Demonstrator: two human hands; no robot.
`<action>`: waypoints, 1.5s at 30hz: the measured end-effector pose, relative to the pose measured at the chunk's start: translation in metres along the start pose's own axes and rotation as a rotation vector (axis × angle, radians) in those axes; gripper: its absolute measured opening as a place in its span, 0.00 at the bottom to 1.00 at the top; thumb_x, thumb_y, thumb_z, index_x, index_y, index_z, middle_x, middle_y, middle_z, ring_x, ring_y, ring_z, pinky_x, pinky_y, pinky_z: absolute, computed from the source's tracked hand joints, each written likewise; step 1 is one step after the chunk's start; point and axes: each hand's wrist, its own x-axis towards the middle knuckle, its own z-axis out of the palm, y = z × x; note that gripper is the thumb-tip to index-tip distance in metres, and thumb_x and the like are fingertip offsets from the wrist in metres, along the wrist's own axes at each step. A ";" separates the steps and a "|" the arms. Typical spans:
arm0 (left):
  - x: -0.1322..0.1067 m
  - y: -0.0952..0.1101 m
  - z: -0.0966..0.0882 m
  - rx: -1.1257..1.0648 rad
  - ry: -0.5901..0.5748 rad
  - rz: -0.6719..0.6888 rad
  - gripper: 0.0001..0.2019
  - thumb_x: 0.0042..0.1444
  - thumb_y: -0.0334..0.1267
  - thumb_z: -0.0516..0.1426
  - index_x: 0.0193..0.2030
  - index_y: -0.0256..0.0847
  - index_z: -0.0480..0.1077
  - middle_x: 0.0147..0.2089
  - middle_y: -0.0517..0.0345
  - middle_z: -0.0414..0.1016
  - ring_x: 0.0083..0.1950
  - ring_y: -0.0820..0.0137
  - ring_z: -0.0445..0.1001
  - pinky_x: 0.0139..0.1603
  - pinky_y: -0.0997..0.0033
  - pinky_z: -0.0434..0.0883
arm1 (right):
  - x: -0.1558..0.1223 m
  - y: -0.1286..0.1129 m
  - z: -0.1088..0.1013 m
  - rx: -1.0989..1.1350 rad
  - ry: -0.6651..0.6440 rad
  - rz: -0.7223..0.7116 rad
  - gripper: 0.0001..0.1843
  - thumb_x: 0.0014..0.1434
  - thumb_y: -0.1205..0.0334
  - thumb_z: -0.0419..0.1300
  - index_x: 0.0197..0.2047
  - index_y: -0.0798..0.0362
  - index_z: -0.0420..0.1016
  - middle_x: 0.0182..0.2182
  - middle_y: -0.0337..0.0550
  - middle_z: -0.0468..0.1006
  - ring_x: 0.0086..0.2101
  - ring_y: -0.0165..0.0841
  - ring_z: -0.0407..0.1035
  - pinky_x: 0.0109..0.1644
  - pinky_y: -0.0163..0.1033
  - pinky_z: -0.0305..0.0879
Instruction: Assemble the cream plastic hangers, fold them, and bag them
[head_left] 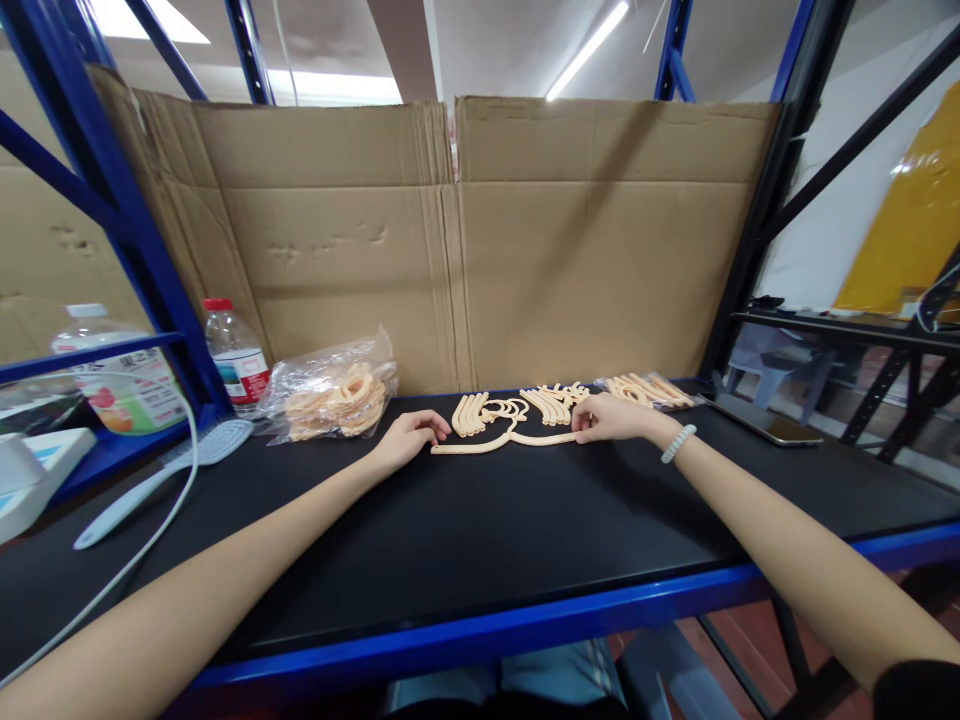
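Two pale, curved wooden-looking strips lie end to end on the black tabletop, meeting in the middle. My left hand (411, 440) rests just beyond the outer tip of the left strip (472, 448), its fingers loosely bent and nothing seen in them. The fingertips of my right hand (606, 418) pinch the outer end of the right strip (541, 440). Behind these lie a row of short curved pieces (470, 414), several thin ring-like pieces (504, 409) and another row of curved pieces (549, 405). Small pieces (576, 392) lie partly behind my right hand.
A clear bag of pale rings (337, 395) lies left, beside a red-capped bottle (236, 355) and a pale hairbrush (169, 475). A white cable (169, 520) crosses the left side. Right are a bag of strips (649, 390) and a phone (765, 418). Cardboard (600, 260) stands behind.
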 end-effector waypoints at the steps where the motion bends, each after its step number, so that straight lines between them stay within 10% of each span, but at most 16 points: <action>1: 0.000 0.000 0.000 0.002 0.000 0.001 0.14 0.37 0.27 0.48 0.29 0.36 0.71 0.27 0.58 0.73 0.28 0.72 0.70 0.34 0.71 0.69 | 0.000 0.000 0.000 0.003 -0.002 0.001 0.06 0.49 0.67 0.61 0.32 0.57 0.76 0.29 0.43 0.77 0.29 0.31 0.69 0.32 0.34 0.62; 45: 0.000 0.000 0.002 0.004 0.013 -0.027 0.11 0.40 0.27 0.50 0.28 0.37 0.71 0.26 0.60 0.73 0.28 0.72 0.70 0.34 0.72 0.69 | 0.001 0.001 0.001 0.009 -0.005 0.000 0.06 0.49 0.68 0.62 0.33 0.59 0.76 0.30 0.45 0.77 0.30 0.32 0.70 0.33 0.34 0.63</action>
